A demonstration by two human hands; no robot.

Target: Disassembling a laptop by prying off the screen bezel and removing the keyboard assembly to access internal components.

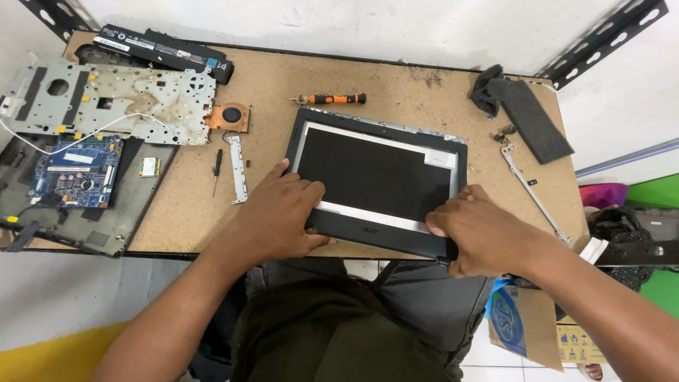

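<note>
Both hands are clamped on the near edge of a laptop screen assembly [378, 180] that lies flat on the brown workbench [297, 148], its lower edge right at the bench's front lip. The left hand [283, 212] grips the lower left corner, thumb up along the left side of the black bezel and fingers curled over the bottom strip. The right hand [477, 230] closes around the lower right corner, fingertips pressing on the pale strip just under the dark panel. The two hands sit well apart, one at each corner. Just beyond the screen's top edge lies an orange-and-black screwdriver [332, 99]. To the left of it rest a slim metal bracket [237, 170] and a small black screwdriver [217, 170], then a copper-coloured fan [230, 115], a stained metal chassis plate [106, 102] and a blue circuit board [78, 170]. A long black battery [166, 49] lies at the far left corner. Off to the right are a metal hinge arm [530, 187] and a dark foam block [534, 117].
</note>
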